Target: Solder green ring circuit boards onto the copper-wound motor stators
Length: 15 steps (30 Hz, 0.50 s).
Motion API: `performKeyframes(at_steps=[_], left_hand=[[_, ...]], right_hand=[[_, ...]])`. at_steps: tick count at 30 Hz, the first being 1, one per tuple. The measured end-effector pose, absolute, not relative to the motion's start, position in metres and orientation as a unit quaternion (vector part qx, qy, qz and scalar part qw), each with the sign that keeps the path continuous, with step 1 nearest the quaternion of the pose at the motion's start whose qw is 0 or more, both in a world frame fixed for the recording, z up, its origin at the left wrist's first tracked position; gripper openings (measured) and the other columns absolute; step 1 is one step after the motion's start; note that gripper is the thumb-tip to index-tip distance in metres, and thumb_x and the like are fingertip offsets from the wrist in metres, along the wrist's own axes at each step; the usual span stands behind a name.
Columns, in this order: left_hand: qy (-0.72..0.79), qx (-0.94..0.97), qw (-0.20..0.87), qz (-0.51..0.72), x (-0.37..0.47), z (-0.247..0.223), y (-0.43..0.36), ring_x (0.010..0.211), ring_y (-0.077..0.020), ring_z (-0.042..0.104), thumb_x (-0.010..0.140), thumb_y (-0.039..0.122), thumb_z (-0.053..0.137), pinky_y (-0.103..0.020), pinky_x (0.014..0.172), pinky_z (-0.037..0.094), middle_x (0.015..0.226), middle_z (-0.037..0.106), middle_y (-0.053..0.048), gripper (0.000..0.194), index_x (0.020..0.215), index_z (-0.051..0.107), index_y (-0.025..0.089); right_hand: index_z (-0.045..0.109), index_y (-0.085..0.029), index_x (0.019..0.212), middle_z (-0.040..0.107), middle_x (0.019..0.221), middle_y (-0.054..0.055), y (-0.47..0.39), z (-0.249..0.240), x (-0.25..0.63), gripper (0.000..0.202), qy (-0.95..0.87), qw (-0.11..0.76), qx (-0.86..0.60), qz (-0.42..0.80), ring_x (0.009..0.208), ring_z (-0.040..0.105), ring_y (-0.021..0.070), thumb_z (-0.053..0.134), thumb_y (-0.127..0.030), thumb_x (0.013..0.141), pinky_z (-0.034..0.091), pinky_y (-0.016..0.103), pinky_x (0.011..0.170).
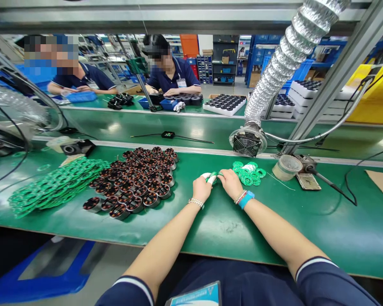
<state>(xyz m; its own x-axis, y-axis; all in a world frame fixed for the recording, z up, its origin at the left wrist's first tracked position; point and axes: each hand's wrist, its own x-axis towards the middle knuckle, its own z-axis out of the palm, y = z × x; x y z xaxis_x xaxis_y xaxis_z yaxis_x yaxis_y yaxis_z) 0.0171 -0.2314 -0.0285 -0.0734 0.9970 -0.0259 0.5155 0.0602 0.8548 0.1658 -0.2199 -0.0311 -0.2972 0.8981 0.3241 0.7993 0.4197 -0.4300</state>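
Two hands meet over the middle of the green bench [230, 229]. The left hand [201, 188], with white cots on its fingertips [207, 175], and the right hand [230, 182] are both closed around one small green ring board [215, 175], pinched between them just above the bench surface. The board is a flat, bright green ring, mostly hidden by the fingers, so its details cannot be made out.

Just beyond the right hand, nearly touching it, lies a small loose pile of green rings [249, 172] of the same kind. Well to the left of the left hand sits a tight cluster of copper-wound motor stators [137, 180], and further left a long overlapping spread of green boards [55, 185]. Behind the rings stands a small fan [247, 143] on a silver flexible duct [282, 63], with a roll of tape [286, 167] to its right. Across the conveyor, two people in dark blue shirts sit at work.
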Motion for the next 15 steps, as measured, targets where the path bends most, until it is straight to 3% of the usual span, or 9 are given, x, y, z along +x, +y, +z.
performKeyframes(at_steps=[4,7,12,15], left_hand=[[0.624,0.554,0.417,0.36,0.014,-0.029,-0.22,0.059,-0.0144,0.064,0.078,0.04,0.058,-0.022,0.051,0.049,0.078,0.068,-0.005,0.032,0.098,0.063,0.016],[0.582,0.556,0.476,0.354,0.009,-0.028,-0.224,0.057,-0.0119,0.061,0.077,0.04,0.058,-0.019,0.045,0.046,0.08,0.066,-0.006,0.033,0.097,0.06,0.014],[0.505,0.591,0.526,0.345,0.003,-0.025,-0.234,0.068,-0.0114,0.061,0.08,0.033,0.055,-0.02,0.055,0.049,0.091,0.065,-0.008,0.032,0.105,0.055,0.013],[0.47,0.624,0.527,0.334,0.005,-0.025,-0.237,0.077,-0.0138,0.062,0.08,0.03,0.054,-0.024,0.065,0.051,0.095,0.065,-0.007,0.034,0.11,0.055,0.015]], right_hand=[[0.065,-0.018,0.091,0.065,0.088,0.007,-0.181,-0.022,0.178,0.016,-0.82,0.217,-0.52,0.097,0.085,0.052,0.0207,0.052,-0.027,0.087,0.04,0.032,0.078],[0.068,-0.021,0.088,0.066,0.087,0.007,-0.159,-0.019,0.195,0.014,-0.833,0.192,-0.509,0.104,0.089,0.051,0.0221,0.061,-0.031,0.081,0.039,0.034,0.08],[0.058,-0.016,0.115,0.058,0.117,0.014,-0.161,-0.016,0.207,0.039,-0.838,0.21,-0.493,0.106,0.108,0.045,0.028,0.061,-0.033,0.08,0.036,0.043,0.09],[0.051,-0.017,0.124,0.056,0.122,0.012,-0.184,-0.013,0.201,0.045,-0.853,0.22,-0.454,0.134,0.108,0.049,0.0239,0.058,-0.034,0.083,0.039,0.038,0.089]])
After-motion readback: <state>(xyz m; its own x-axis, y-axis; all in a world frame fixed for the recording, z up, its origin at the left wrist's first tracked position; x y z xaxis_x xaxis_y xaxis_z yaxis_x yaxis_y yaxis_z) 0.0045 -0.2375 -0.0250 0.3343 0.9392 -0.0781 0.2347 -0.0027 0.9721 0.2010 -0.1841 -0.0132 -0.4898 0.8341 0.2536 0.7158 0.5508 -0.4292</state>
